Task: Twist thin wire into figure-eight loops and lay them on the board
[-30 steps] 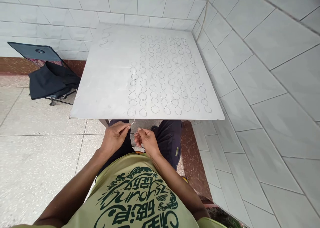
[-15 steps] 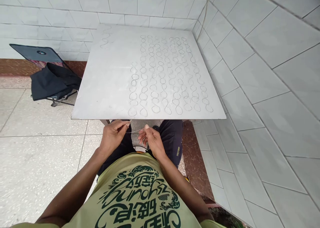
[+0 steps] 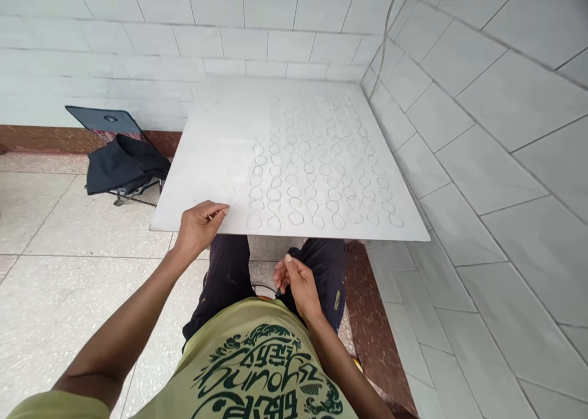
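Note:
My left hand (image 3: 198,226) is pinched on a thin bent wire piece (image 3: 228,200) and holds it over the near left part of the white board (image 3: 215,149). Rows of several S-shaped wire loops (image 3: 316,174) lie on the board's right half. The nearest loop sits just right of my left hand's fingertips. My right hand (image 3: 294,281) rests low over my lap, below the board's front edge, with its fingers curled together; what they hold, if anything, is too thin to make out.
A white tiled wall (image 3: 482,131) runs close along the board's right side and another stands behind it. A folded dark chair with black cloth (image 3: 120,162) sits on the floor at the left. A thin cable (image 3: 383,33) hangs in the wall corner.
My left hand has risen from my lap to the board's near edge, carrying the wire piece. My right hand has let the wire go and dropped lower. The view has tilted.

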`<state>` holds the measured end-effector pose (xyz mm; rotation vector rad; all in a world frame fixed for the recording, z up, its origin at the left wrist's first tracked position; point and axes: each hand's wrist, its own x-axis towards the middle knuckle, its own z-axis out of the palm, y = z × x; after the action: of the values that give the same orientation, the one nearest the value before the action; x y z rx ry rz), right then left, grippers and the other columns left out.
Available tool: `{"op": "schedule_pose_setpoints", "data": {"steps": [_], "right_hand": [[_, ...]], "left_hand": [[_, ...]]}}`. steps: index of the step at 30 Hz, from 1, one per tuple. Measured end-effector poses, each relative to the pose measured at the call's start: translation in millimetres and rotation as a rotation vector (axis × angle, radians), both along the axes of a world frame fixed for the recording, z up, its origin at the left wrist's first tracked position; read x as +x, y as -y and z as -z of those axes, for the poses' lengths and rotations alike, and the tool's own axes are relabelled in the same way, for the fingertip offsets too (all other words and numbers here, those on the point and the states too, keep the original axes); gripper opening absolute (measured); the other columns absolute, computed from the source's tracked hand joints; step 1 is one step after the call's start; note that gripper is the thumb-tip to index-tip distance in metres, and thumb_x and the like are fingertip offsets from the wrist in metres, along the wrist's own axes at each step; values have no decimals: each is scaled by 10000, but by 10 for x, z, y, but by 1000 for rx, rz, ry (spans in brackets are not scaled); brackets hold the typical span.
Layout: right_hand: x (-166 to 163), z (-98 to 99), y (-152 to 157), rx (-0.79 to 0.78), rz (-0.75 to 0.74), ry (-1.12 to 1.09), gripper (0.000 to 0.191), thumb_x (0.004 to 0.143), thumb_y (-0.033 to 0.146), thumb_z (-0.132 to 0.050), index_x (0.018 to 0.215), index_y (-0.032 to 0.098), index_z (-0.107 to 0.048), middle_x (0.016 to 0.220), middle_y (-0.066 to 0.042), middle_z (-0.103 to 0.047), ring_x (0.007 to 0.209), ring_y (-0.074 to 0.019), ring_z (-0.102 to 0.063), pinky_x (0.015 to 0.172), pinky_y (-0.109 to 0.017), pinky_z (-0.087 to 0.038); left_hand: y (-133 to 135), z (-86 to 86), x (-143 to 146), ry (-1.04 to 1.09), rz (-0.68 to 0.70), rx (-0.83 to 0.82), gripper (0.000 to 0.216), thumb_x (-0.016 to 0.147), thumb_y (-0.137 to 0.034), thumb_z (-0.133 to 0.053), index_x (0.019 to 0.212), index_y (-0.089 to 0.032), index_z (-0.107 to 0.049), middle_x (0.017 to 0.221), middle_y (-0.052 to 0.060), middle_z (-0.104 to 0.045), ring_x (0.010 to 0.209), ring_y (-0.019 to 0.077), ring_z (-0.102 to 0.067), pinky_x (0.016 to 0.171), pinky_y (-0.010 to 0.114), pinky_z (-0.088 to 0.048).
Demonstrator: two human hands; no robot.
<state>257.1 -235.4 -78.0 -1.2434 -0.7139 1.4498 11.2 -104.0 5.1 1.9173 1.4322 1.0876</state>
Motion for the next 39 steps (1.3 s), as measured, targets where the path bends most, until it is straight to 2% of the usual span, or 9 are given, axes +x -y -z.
{"op": "schedule_pose_setpoints", "data": {"steps": [4, 7, 12, 16, 20, 24, 28, 39], "right_hand": [[107, 115, 56, -31, 51, 48, 534, 893, 690, -660, 797, 166, -694, 647, -48, -675, 484, -148, -553, 420, -249, -371], [151, 235, 91, -55, 86, 72, 536, 865, 702, -684, 785, 172, -694, 644, -55, -673, 490, -163, -561, 421, -260, -369], [156, 452, 122, -131, 121, 114, 594, 797, 766, -699, 764, 173, -689, 607, -45, -648, 462, -159, -537, 412, -262, -365], [152, 582, 86, -193, 114, 142, 657, 755, 813, -690, 747, 156, -679, 598, -41, -642, 465, -149, -535, 412, -248, -369], [125, 655, 11, -230, 120, 143, 686, 730, 840, -683, 738, 154, -676, 574, -34, -625, 456, -146, -522, 414, -251, -370], [79, 703, -47, -237, 96, 155, 688, 725, 851, -674, 731, 163, -662, 579, -33, -627, 461, -149, -528, 433, -257, -375], [59, 752, -62, -239, 71, 185, 704, 744, 866, -637, 731, 162, -664, 568, -33, -619, 456, -153, -527, 446, -269, -390], [35, 801, -97, -251, 34, 172, 649, 763, 830, -652, 714, 183, -645, 584, -38, -632, 480, -163, -549, 450, -267, -394]], "left_hand": [[-714, -104, -298, -117, 78, 86, 222, 898, -369, -664, 955, -238, -834, 951, 74, -787, 852, 220, -699, 754, 319, -495], [-1319, -127, -451, -161, 81, 140, 220, 868, -361, -674, 928, -222, -834, 943, 80, -784, 776, 201, -667, 755, 312, -480], [-2256, -120, -599, -320, 47, 180, 243, 881, -326, -608, 876, -191, -810, 947, 93, -768, 822, 221, -660, 849, 342, -498], [-2868, -92, -705, -379, 16, 157, 222, 860, -270, -577, 836, -188, -781, 964, 86, -760, 912, 258, -661, 918, 382, -508], [-3343, -11, -784, -444, -23, 119, 218, 854, -259, -556, 826, -193, -761, 979, 86, -748, 933, 262, -634, 942, 404, -500], [-3679, 78, -804, -484, -43, 105, 224, 867, -263, -540, 838, -190, -750, 1020, 99, -733, 948, 254, -608, 935, 400, -494], [-3883, 130, -799, -498, -39, 121, 251, 891, -253, -514, 883, -170, -751, 1088, 129, -719, 980, 256, -595, 971, 416, -474], [-4092, 165, -833, -475, -67, 157, 267, 897, -290, -538, 966, -149, -753, 1113, 151, -721, 1067, 275, -586, 1049, 428, -446]]}}
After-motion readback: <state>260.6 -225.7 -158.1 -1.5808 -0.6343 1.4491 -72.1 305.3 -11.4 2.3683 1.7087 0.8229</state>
